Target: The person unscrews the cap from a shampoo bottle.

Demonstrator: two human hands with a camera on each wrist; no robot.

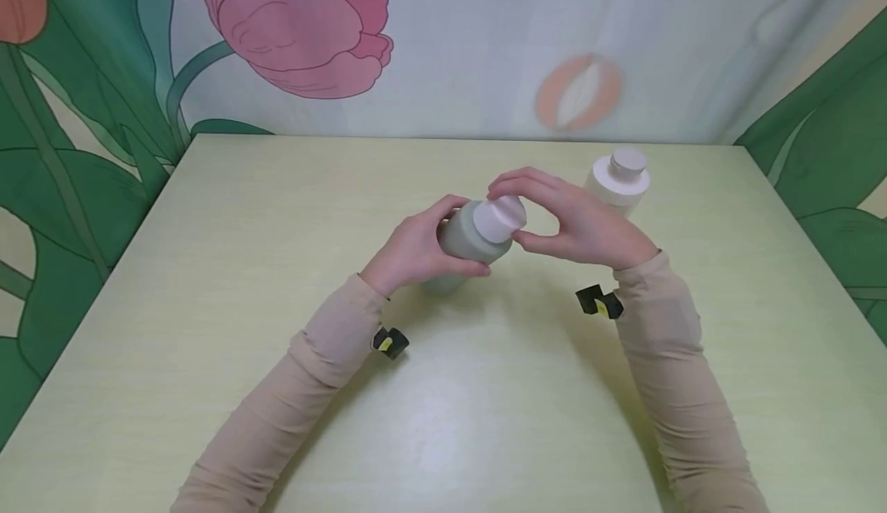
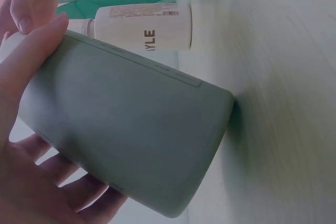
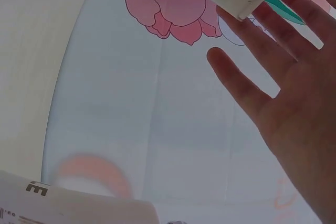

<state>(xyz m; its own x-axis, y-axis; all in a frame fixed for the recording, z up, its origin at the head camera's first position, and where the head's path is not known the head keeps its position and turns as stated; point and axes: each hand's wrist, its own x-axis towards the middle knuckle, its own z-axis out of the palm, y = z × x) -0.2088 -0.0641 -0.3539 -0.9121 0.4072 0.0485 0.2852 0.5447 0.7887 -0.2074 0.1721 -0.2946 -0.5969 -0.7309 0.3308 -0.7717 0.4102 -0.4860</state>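
A grey-green bottle (image 1: pixel 464 237) with a white cap (image 1: pixel 500 219) leans in my left hand (image 1: pixel 423 247), cap end up and to the right. My left thumb lies along one side of it and the fingers wrap the other. In the left wrist view the bottle (image 2: pixel 131 114) has a flat, rounded body, its lower corner close over the table. My right hand (image 1: pixel 571 216) holds the white cap between thumb and fingers. One finger (image 3: pixel 236 80) stands apart from the cap in the right wrist view.
A second bottle, white with a white cap (image 1: pixel 627 162), stands upright behind my right hand; dark lettering shows on this white bottle (image 2: pixel 142 27) in the left wrist view. The pale table (image 1: pixel 229 212) ends at a flower-printed curtain (image 1: pixel 457 51).
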